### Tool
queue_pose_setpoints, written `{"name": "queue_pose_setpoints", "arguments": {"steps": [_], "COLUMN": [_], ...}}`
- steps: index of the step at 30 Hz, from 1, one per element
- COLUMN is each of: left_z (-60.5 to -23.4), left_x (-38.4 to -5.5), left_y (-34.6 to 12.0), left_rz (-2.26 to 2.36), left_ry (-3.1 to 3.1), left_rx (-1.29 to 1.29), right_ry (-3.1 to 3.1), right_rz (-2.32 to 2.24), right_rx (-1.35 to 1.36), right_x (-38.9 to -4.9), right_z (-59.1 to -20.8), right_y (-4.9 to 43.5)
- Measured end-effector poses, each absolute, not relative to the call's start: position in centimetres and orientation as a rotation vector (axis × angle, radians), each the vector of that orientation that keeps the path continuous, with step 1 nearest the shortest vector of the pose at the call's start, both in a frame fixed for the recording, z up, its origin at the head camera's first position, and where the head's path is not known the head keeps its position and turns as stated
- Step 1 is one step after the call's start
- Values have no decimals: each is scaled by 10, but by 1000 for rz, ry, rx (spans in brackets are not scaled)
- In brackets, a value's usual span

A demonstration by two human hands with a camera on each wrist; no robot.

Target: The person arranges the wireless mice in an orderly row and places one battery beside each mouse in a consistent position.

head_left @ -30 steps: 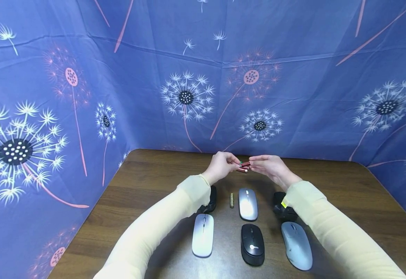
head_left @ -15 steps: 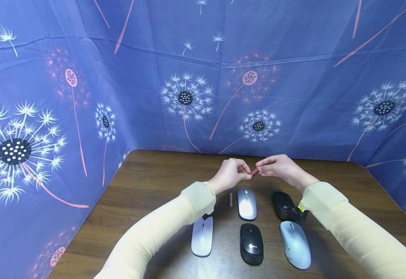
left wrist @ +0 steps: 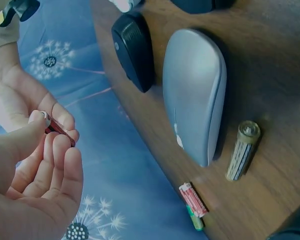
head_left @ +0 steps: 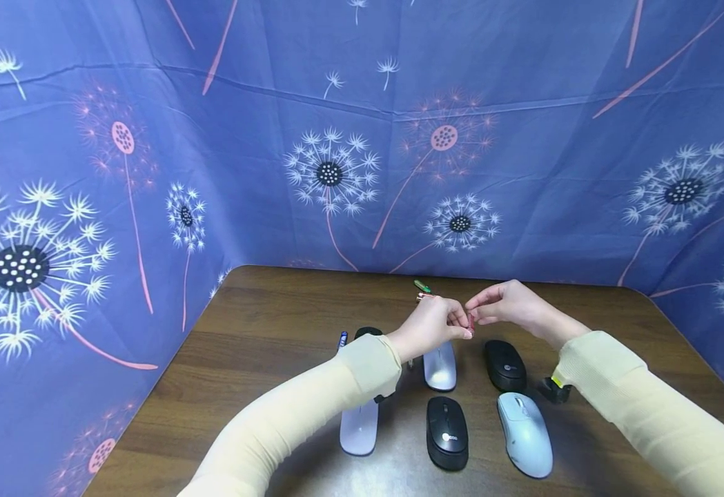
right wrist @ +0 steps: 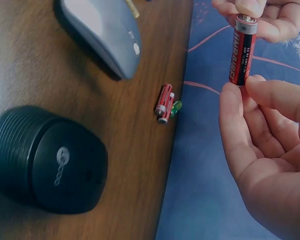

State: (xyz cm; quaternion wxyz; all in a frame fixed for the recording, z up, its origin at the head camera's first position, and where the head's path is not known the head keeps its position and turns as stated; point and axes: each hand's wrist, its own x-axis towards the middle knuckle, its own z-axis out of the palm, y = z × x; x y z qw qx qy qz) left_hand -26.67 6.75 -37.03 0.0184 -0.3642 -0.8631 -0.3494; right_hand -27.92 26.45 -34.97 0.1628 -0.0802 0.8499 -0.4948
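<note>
A red and black AA battery (right wrist: 243, 50) is held between both hands over the back of the table. My left hand (head_left: 431, 322) pinches its button end, the thumb over the tip in the right wrist view. At the opposite end, the thumb and forefinger of my right hand (head_left: 512, 308) grip the casing. Two more red batteries (right wrist: 165, 102) lie near the far table edge beside a green one (right wrist: 176, 108). Below the hands in the head view sits a silver mouse (head_left: 439, 373), with a gold battery (left wrist: 243, 150) lying to its left.
A black mouse (head_left: 505, 366) and a pale blue mouse (head_left: 525, 435) stand at right. In front are another black mouse (head_left: 447, 433) and a white mouse (head_left: 359, 433). My left sleeve partly covers a further black mouse (head_left: 368, 331); a blue battery (head_left: 343, 339) lies beside it.
Both hands have moved right and nearer from the battery pile at the back, carrying one red battery. It has turned from nearly level to steeper in the head view.
</note>
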Motion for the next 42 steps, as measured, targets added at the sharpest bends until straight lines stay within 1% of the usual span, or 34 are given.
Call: {"name": "queue_pose_setpoints", "arguments": {"steps": [6, 17, 25, 29, 36, 42], "left_z": [-375, -389, -401, -405, -410, -416], "left_x": [-263, -259, -258, -257, -259, -261], "left_y": [74, 84, 93, 97, 104, 109], "left_rz": [-946, -829, -517, -429, -252, -119], "left_ry": [-2709, -2770, -2813, -2839, -2826, -2851], "left_rx": [-1166, -1200, -1184, -1178, -1207, -1178], "right_ry": [2458, 2497, 2575, 2577, 2718, 2751], "right_rz": [-1342, -1292, -1169, -1147, -934, -888], "right_rx": [-278, -356, -445, -487, -612, -649], "right_x": [-277, -274, -273, -275, -279, -284], "right_z": [-354, -371, -383, -391, -405, -412], "right_y": [270, 275, 280, 281, 280, 282]}}
